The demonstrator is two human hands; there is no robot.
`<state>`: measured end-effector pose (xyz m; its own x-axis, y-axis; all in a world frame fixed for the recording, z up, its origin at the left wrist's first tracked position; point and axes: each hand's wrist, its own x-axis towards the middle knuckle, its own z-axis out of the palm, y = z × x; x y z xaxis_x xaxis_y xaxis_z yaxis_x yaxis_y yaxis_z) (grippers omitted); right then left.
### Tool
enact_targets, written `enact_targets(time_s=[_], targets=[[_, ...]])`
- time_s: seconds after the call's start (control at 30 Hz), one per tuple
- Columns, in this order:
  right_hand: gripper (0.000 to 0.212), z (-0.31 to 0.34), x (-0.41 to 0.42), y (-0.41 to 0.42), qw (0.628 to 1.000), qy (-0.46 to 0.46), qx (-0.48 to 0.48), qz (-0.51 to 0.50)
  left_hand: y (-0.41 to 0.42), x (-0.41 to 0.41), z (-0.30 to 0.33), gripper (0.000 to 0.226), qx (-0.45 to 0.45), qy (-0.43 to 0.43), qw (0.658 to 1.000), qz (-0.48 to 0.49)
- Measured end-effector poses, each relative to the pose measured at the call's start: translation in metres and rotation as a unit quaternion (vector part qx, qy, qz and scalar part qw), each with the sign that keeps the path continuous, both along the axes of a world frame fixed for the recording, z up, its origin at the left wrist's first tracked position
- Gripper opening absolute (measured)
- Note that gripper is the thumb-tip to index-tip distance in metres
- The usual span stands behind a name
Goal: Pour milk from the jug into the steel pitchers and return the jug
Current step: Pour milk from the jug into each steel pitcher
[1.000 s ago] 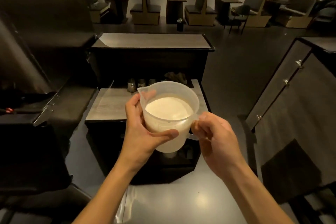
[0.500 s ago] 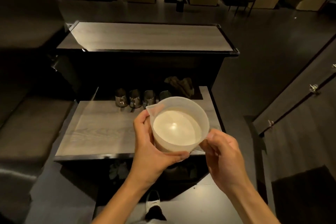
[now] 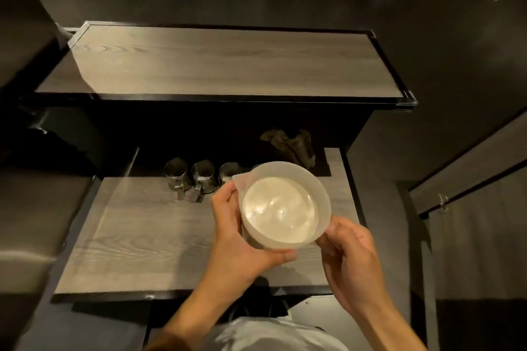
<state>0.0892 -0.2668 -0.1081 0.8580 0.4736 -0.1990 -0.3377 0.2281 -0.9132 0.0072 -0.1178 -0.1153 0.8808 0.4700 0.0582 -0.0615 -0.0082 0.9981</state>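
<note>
I see the translucent jug [image 3: 285, 208], holding milk [image 3: 281, 209], above the near right part of the lower wooden counter [image 3: 148, 236]. My left hand [image 3: 239, 239] wraps its body; my right hand [image 3: 346, 259] pinches its handle. Steel pitchers [image 3: 189, 175] stand just beyond, far left of it.

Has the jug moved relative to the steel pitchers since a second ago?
Yes. The jug was short of the lower counter; now it hangs over it, right by the steel pitchers.
</note>
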Motion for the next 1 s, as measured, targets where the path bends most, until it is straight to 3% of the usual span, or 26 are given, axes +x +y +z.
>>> enact_targets(time_s=[0.1,0.17,0.23,0.4,0.5,0.8,0.9,1.0], targets=[[0.028,-0.003,0.012,0.0,1.0,0.006,0.002,-0.017,0.006,0.01,-0.002,0.115,0.002,0.016,1.0,-0.004],[0.027,-0.004,0.02,0.0,1.0,0.013,0.0,-0.027,0.012,0.016,-0.004,0.105,-0.009,0.008,1.0,-0.001],[0.03,-0.008,0.027,-0.003,0.999,0.028,-0.009,-0.036,0.019,0.022,-0.018,0.082,-0.053,0.016,0.998,0.04],[0.033,-0.018,0.037,-0.016,0.997,0.039,-0.029,-0.065,0.031,0.042,-0.098,0.021,-0.135,0.244,0.953,0.119],[0.037,-0.018,0.041,-0.021,0.994,0.043,-0.039,-0.088,0.029,0.063,-0.132,0.023,-0.184,0.311,0.921,0.143],[0.048,-0.019,0.049,-0.026,0.991,0.038,-0.055,-0.112,0.032,0.119,-0.164,0.061,-0.109,0.317,0.931,0.147],[0.052,-0.019,0.049,-0.025,0.99,0.044,-0.064,-0.117,0.038,0.125,-0.172,0.055,-0.09,0.318,0.93,0.158],[0.049,-0.021,0.05,-0.024,0.989,0.05,-0.068,-0.121,0.042,0.13,-0.178,0.034,-0.093,0.315,0.929,0.173]])
